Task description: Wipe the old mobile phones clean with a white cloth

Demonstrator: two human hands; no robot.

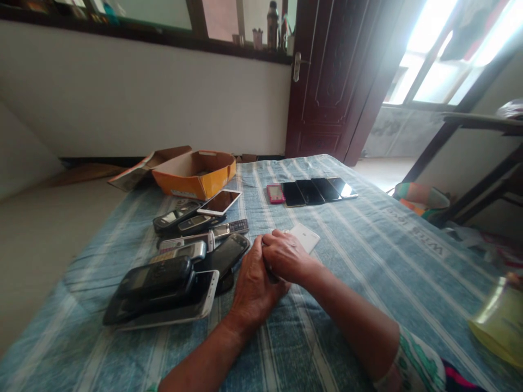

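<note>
My left hand (259, 283) and my right hand (288, 256) are closed together above the striped blue cloth. Between them shows a small dark edge of something, mostly hidden by the fingers; I cannot make out what it is. Just beyond my right hand lies a white phone (304, 238), partly covered by that hand. To the left of my hands is a pile of old mobile phones, with a black phone (157, 277) on top of a large white-edged phone (210, 294). A dark slider phone (229, 253) lies closest to my left hand.
An open orange cardboard box (196, 182) stands at the back left, with a white phone (220, 202) before it. Several dark phones (312, 191) form an overlapping row beside a small pink-edged item (275, 194). A yellowish translucent container (500, 321) sits at the right edge.
</note>
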